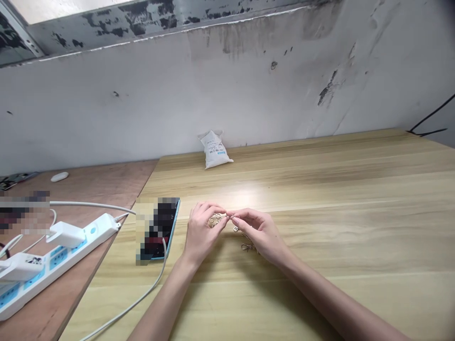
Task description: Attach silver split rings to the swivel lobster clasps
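Observation:
Fingertips meet above the wooden table, where my left hand (203,233) and my right hand (265,235) both pinch a small metal ring (231,216). Fingers cover much of it, so its exact shape is hard to make out. Several loose metal rings (215,219) lie on the table behind the fingers of my left hand. Beneath and beside my right hand are small metal swivel clasps (246,246), partly hidden by that hand.
A phone (161,227) with a white cable (142,296) lies left of my hands. Farther left, a white power strip (94,237) with plugged-in chargers rests on a brown surface (117,182). A white plastic packet (215,150) stands by the wall.

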Tool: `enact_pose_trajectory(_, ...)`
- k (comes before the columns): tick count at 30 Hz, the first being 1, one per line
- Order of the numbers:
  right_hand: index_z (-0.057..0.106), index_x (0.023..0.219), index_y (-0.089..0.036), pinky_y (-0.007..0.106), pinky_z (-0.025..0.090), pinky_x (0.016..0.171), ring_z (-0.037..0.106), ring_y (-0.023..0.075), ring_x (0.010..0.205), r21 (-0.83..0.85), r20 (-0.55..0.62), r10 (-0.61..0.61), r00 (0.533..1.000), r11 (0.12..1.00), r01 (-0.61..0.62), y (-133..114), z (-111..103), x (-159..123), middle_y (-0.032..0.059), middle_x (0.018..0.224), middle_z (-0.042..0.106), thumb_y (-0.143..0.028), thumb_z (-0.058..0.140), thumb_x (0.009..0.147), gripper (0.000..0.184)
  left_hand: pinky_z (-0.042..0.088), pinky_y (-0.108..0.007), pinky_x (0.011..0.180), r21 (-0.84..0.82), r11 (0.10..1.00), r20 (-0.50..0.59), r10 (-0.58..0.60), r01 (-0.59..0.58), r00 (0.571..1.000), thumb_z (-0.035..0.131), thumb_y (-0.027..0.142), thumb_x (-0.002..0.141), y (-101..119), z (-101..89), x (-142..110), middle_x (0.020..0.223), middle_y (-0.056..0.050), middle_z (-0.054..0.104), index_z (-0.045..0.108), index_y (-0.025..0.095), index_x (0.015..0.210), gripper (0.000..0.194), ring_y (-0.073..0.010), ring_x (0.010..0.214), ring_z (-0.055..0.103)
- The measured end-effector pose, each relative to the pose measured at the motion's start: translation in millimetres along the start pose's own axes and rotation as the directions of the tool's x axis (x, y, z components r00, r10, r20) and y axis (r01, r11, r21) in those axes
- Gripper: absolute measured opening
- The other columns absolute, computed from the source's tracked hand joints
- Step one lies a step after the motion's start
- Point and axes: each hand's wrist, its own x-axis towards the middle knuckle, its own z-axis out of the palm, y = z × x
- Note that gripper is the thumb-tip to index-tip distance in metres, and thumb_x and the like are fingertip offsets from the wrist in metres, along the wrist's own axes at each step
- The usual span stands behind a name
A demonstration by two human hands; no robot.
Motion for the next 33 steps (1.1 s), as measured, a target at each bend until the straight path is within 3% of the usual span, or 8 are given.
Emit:
enact_pose_trajectory(5,0.072,0.096,-0.023,0.037,0.055,0.085,0.068,0.0219,0.100,-0.041,0.013,-0.008,1.000,0.999,0.008,-3.9,0.0,-0.5,0.0075,0.108,0.073,-0.039,0.062,0.090,0.020,0.043,-0.037,0.087,0.027,0.999,0.001,0.021,-0.021,1.000,0.064,0.029,0.088,-0.6,-0.7,0.0,0.092,-0.002,0.068,0.068,0.024,0.081,0.010,-0.0219,0.096,0.058)
enact_pose_trajectory(17,0.070,0.095,-0.023,0.032,0.056,0.076,0.065,0.0196,0.093,-0.331,0.047,-0.109,0.993,0.936,0.118,-3.0,-11.4,1.7,0.0068,0.101,0.069,-0.035,0.055,0.094,0.019,0.040,-0.038,0.090,0.092,0.990,0.028,0.105,-0.107,0.994,0.057,0.029,0.093,1.3,-3.3,-0.4,0.101,-0.003,0.068,0.070,0.026,0.087,0.015,-0.0221,0.100,0.057)
enact_pose_trajectory(26,0.069,0.084,-0.022,0.031,0.052,0.071,0.062,0.0190,0.085,-0.372,0.041,-0.119,0.992,0.920,0.125,-6.0,-11.8,3.5,0.0051,0.088,0.068,-0.035,0.056,0.093,0.021,0.039,-0.038,0.093,0.036,0.985,-0.027,0.172,-0.171,0.985,0.062,0.025,0.089,5.8,-3.2,-1.7,0.105,-0.002,0.067,0.070,0.026,0.084,0.010,-0.0215,0.103,0.056)
enact_pose_trajectory(33,0.073,0.090,-0.021,0.027,0.046,0.059,0.059,0.0154,0.067,-0.277,0.058,-0.021,0.998,0.960,0.036,-4.9,-8.5,2.7,0.0029,0.078,0.070,-0.036,0.056,0.092,0.022,0.038,-0.038,0.095,-0.013,0.995,0.037,0.102,-0.102,0.994,0.064,0.024,0.087,4.4,-1.6,-0.7,0.110,-0.002,0.065,0.069,0.025,0.080,0.008,-0.0223,0.107,0.054)
